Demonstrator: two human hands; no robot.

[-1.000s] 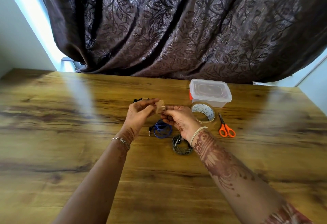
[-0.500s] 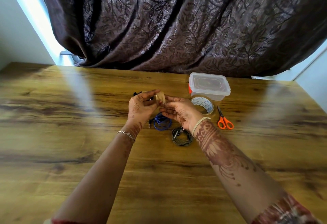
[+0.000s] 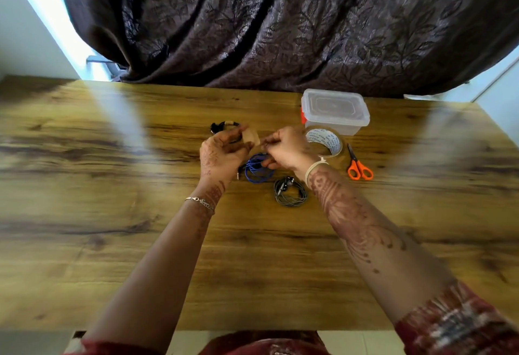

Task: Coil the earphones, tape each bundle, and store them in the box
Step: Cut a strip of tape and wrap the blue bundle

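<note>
Head view, steeply down over table (image 3: 112, 242)

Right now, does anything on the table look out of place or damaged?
Nothing stands out. The blue coil and grey coil lie tidy, the black bundle is taped, the box is shut, and the left hand and right hand pinch a tape piece.

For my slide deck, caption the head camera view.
Left hand and right hand hold a tape strip above the blue earphone coil.
</note>
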